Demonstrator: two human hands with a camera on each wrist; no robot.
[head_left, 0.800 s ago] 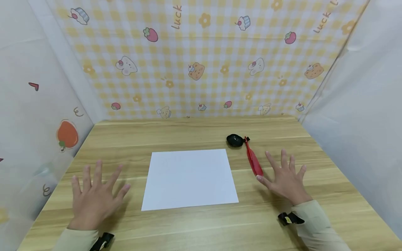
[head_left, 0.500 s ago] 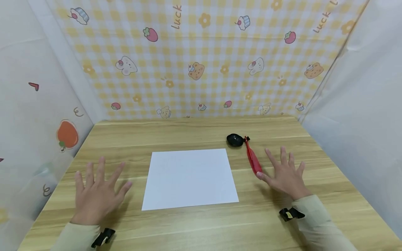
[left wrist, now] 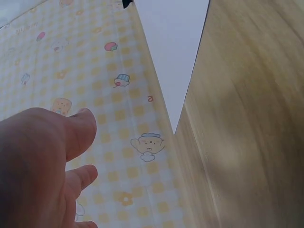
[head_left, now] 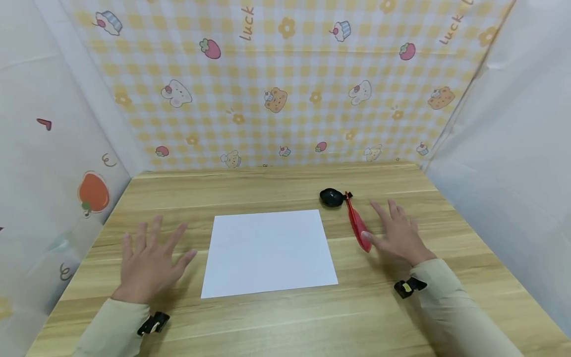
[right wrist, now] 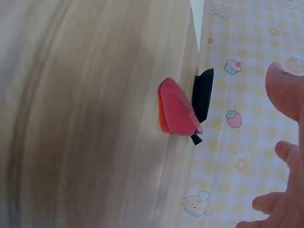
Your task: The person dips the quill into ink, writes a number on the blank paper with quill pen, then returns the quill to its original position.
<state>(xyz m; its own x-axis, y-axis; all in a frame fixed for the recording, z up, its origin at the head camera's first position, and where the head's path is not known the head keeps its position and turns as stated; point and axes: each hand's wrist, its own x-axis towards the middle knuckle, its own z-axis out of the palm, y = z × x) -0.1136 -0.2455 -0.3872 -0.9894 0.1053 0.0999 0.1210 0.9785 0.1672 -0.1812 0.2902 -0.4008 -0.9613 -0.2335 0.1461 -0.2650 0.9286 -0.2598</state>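
Observation:
My left hand (head_left: 149, 270) is held over the wooden table with fingers spread, left of a white sheet of paper (head_left: 269, 253). In the left wrist view, the thumb and fingers of that hand (left wrist: 38, 161) hold nothing. My right hand (head_left: 401, 238) reaches over the table beside a long red thing (head_left: 358, 223), narrow at its far end and wider nearby. The right thumb overlaps its near end in the head view, while the right wrist view shows a gap between the hand (right wrist: 290, 199) and the red thing (right wrist: 179, 110). Behind it lies a glossy black oval thing (head_left: 331, 198) with a short stub.
The wood-grain table (head_left: 250, 327) ends at a yellow checked cloth (head_left: 303, 119) at the back. White cloth walls (head_left: 526, 139) stand at both sides. Each wrist wears a black strap, such as the right strap (head_left: 410, 286).
Both hands have moved forward over the table, the left one also to the right. The right fingers look a little more bent. The paper, red thing and black thing stay in place.

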